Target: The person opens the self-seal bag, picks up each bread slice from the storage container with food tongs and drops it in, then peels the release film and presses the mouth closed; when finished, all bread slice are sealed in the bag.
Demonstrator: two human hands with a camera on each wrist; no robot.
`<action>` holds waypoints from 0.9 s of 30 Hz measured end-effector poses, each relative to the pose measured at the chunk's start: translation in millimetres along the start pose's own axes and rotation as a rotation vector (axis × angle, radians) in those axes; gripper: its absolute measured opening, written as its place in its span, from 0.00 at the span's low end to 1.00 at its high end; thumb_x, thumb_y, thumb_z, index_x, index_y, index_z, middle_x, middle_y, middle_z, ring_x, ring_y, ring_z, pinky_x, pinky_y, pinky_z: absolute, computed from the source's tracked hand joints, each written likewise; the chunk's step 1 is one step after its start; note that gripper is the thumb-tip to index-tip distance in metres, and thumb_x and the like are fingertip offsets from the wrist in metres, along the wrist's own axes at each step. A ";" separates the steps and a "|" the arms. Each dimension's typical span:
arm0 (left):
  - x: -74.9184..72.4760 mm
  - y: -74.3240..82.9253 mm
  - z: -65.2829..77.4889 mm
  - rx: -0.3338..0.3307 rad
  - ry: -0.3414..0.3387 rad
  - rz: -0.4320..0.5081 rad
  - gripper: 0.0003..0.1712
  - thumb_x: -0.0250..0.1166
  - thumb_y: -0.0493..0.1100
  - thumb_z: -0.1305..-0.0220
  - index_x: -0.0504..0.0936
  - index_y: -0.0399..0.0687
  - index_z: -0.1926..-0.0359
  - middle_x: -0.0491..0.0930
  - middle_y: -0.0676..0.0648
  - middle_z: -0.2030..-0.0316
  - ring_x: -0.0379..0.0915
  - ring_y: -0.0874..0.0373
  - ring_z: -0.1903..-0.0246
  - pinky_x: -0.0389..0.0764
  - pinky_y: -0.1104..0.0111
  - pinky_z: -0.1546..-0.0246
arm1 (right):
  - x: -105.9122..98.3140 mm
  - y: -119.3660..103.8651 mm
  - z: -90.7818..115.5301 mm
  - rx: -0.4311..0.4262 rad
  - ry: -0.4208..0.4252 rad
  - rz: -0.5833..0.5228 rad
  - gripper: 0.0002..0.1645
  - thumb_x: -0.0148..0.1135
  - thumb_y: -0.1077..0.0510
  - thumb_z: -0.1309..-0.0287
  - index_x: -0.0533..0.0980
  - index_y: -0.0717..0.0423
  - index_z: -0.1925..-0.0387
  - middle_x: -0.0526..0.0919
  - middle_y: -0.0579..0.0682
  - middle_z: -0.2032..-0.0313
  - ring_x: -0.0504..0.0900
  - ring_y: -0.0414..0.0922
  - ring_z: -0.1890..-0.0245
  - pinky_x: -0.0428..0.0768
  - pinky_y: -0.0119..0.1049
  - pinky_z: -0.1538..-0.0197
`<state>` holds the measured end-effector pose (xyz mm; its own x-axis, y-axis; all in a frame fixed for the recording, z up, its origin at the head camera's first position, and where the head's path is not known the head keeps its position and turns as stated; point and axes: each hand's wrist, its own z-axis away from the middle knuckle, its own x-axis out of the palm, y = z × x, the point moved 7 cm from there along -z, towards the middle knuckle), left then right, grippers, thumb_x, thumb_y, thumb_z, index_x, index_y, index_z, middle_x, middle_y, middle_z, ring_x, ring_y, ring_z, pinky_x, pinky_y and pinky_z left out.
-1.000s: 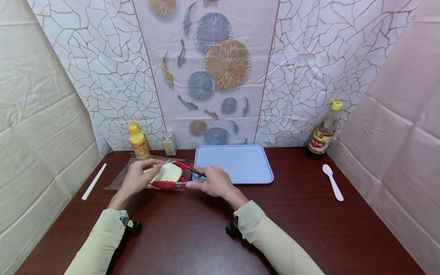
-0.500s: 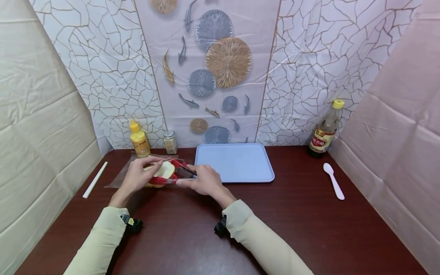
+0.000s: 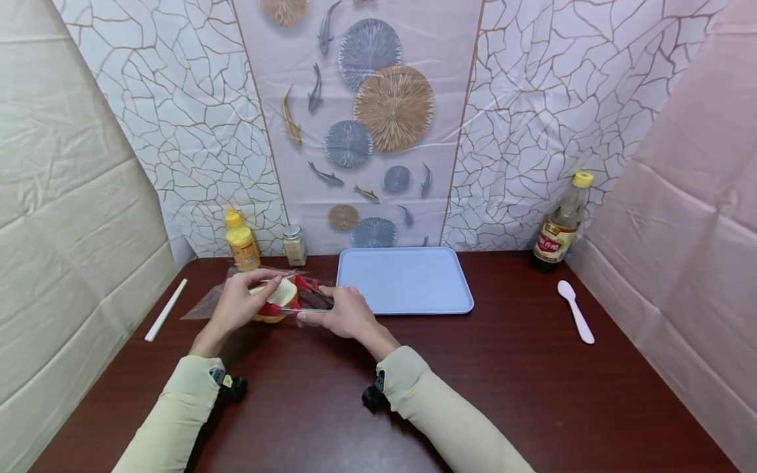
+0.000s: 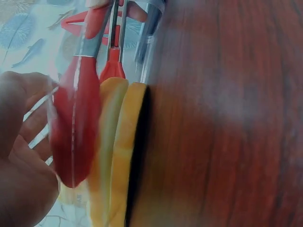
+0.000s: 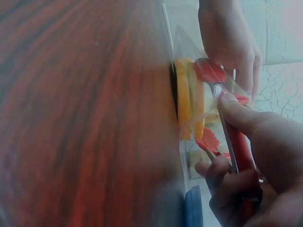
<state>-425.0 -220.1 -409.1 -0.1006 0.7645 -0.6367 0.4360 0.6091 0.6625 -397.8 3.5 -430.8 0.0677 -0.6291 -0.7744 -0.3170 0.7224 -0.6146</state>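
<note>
Sliced bread (image 3: 285, 292) with a golden crust lies inside a clear plastic bag (image 3: 204, 304) at the left of the table. My left hand (image 3: 242, 303) pinches the bag's upper edge above the bread. Red-tipped tongs (image 4: 75, 113) reach into the bag, and their tips lie along the bread slices (image 4: 124, 151). At the bag's mouth, my right hand (image 3: 349, 314) grips the tongs by their handles, as the right wrist view shows the red handle (image 5: 239, 146) between thumb and fingers. My left hand covers part of the bread in the head view.
A blue tray (image 3: 405, 279) lies just right of the bag. Behind stand a yellow squeeze bottle (image 3: 242, 242) and a small spice jar (image 3: 294, 246). A white stick (image 3: 165, 310) lies far left; a white spoon (image 3: 576, 312) and a dark sauce bottle (image 3: 556, 226) are right.
My right hand has moved left with the tongs, and the bread has slid deeper into the bag under my left hand. The left hand has stayed nearly in place.
</note>
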 end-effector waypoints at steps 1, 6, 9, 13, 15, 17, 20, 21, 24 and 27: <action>-0.2 0.1 -0.1 -0.001 0.001 0.006 0.16 0.69 0.48 0.22 0.90 0.50 0.41 0.90 0.42 0.44 0.84 0.42 0.40 0.82 0.38 0.37 | 0.6 0.4 -0.5 0.000 -0.004 -0.014 0.52 0.76 0.25 0.42 0.77 0.49 0.26 0.88 0.55 0.37 0.84 0.44 0.51 0.82 0.36 0.53; 0.0 -0.2 0.9 -0.012 0.001 -0.001 0.17 0.69 0.49 0.22 0.90 0.47 0.40 0.90 0.40 0.43 0.84 0.41 0.40 0.82 0.38 0.37 | 1.5 3.9 -0.6 0.028 -0.027 -0.036 0.53 0.77 0.26 0.43 0.76 0.50 0.25 0.86 0.55 0.35 0.86 0.47 0.44 0.85 0.40 0.47; 1.6 -1.5 1.3 -0.014 -0.004 -0.013 0.18 0.69 0.49 0.23 0.90 0.46 0.41 0.90 0.39 0.43 0.84 0.41 0.40 0.82 0.38 0.37 | -1.3 5.4 1.1 0.033 -0.029 -0.037 0.53 0.77 0.26 0.43 0.76 0.48 0.25 0.86 0.54 0.34 0.86 0.48 0.42 0.86 0.42 0.45; 4.3 -2.7 1.4 -0.005 -0.021 -0.012 0.17 0.70 0.47 0.23 0.90 0.44 0.42 0.90 0.39 0.44 0.85 0.42 0.41 0.83 0.39 0.37 | -5.5 7.6 4.0 0.003 -0.038 -0.049 0.52 0.77 0.26 0.44 0.77 0.47 0.25 0.89 0.54 0.40 0.84 0.44 0.54 0.82 0.37 0.54; 5.1 -2.8 1.7 -0.001 -0.029 -0.017 0.16 0.70 0.46 0.23 0.91 0.44 0.42 0.90 0.40 0.45 0.85 0.42 0.42 0.83 0.39 0.37 | -7.6 9.7 5.8 -0.013 -0.046 -0.053 0.52 0.77 0.26 0.44 0.77 0.47 0.26 0.90 0.53 0.42 0.82 0.41 0.58 0.80 0.34 0.57; 5.8 -2.5 1.7 0.004 -0.036 -0.019 0.15 0.70 0.46 0.24 0.91 0.45 0.43 0.90 0.40 0.45 0.85 0.42 0.42 0.83 0.38 0.38 | -10.0 12.5 7.8 -0.024 -0.049 -0.057 0.52 0.77 0.26 0.44 0.77 0.47 0.26 0.91 0.54 0.44 0.80 0.41 0.61 0.78 0.34 0.60; 6.4 -1.8 1.6 0.006 -0.052 -0.017 0.14 0.70 0.47 0.23 0.91 0.47 0.44 0.91 0.41 0.45 0.86 0.44 0.43 0.83 0.38 0.37 | -15.3 17.4 10.5 -0.031 -0.038 -0.055 0.51 0.78 0.27 0.44 0.77 0.45 0.26 0.91 0.53 0.45 0.78 0.41 0.63 0.77 0.35 0.61; 6.7 -1.2 1.3 0.007 -0.058 -0.013 0.14 0.70 0.48 0.23 0.91 0.48 0.44 0.91 0.42 0.46 0.86 0.44 0.43 0.83 0.39 0.37 | -16.7 19.5 11.2 -0.028 -0.038 -0.060 0.51 0.78 0.27 0.44 0.77 0.45 0.26 0.93 0.53 0.49 0.79 0.41 0.65 0.78 0.35 0.62; 7.0 0.3 0.6 0.007 -0.074 0.000 0.14 0.69 0.49 0.22 0.91 0.49 0.45 0.91 0.43 0.46 0.85 0.45 0.42 0.83 0.39 0.37 | -20.1 24.5 12.3 -0.025 -0.045 -0.073 0.50 0.78 0.28 0.44 0.76 0.45 0.25 0.93 0.50 0.61 0.82 0.41 0.70 0.80 0.34 0.63; 9.2 2.1 -0.1 0.009 -0.088 0.016 0.14 0.69 0.49 0.23 0.91 0.50 0.45 0.91 0.43 0.45 0.85 0.45 0.42 0.82 0.38 0.36 | -21.3 29.1 13.8 -0.025 -0.070 -0.107 0.50 0.78 0.29 0.42 0.75 0.46 0.25 0.91 0.49 0.73 0.87 0.43 0.76 0.83 0.34 0.65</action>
<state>-425.1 -211.7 -413.6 -0.0143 0.7523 -0.6587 0.4447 0.5948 0.6697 -395.5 41.9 -434.3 0.1679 -0.6804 -0.7134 -0.3280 0.6439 -0.6913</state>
